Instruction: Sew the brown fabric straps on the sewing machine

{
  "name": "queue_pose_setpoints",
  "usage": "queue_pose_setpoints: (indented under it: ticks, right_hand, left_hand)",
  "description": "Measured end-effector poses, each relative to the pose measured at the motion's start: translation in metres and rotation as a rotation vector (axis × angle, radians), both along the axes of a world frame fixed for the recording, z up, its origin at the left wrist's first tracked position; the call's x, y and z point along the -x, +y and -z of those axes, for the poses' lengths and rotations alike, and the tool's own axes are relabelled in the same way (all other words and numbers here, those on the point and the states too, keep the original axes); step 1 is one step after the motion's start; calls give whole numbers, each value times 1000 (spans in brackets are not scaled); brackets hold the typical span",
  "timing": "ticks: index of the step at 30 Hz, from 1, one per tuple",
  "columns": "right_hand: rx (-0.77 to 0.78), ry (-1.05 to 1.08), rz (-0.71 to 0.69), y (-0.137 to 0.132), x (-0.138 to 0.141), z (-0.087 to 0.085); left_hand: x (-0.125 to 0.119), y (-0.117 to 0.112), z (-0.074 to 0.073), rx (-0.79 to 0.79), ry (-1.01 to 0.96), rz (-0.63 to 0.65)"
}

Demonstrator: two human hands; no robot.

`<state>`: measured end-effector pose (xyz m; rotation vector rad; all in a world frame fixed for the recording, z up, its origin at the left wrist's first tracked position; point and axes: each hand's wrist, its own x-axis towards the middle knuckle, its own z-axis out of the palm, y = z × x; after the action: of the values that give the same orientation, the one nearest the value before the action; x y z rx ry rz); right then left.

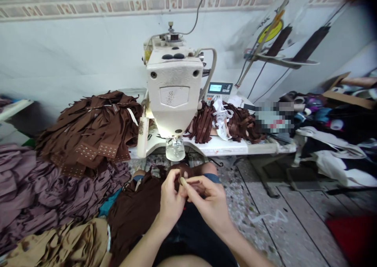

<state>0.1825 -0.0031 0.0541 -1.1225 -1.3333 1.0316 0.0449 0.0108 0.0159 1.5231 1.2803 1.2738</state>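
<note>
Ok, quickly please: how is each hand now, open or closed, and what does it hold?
Left hand: closed, holding brown fabric.
Right hand: closed, pinching the same fabric.

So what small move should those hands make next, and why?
Probably ease the small pale piece into place on the brown fabric with the right hand before reaching for anything else. The left hand is close beside it at that spot, and the fabric lies away from the sewing machine.

A garment workshop: an industrial sewing machine (173,82) and brown fabric (88,129).
</note>
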Motion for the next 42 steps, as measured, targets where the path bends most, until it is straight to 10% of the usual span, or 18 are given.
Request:
queue_pose_setpoints:
  ticks: [7, 12, 17, 24, 28, 36, 42]
  right_hand:
    - [52, -6, -2, 35, -31, -10]
    - [123, -75, -361, 47, -37, -6]
    - [-155, -188, -359, 46, -32, -16]
    - [-344, -260, -160, 74, -22, -33]
    - [-372, -325, -71, 97, -12, -28]
    - [82, 166, -70, 105, -8, -5]
    - [6, 96, -11, 131, -9, -3]
  left_hand:
    - [25, 5, -26, 431, -175, 411]
    - [39, 7, -40, 414, -76, 479]
    - [42, 2, -50, 372, -38, 381]
    - [49, 16, -66, -358, 393, -24]
    - [59, 35, -63, -748, 747, 39]
    - [56, 37, -57, -840, 898, 63]
    - [39, 33, -54, -810, 897, -33]
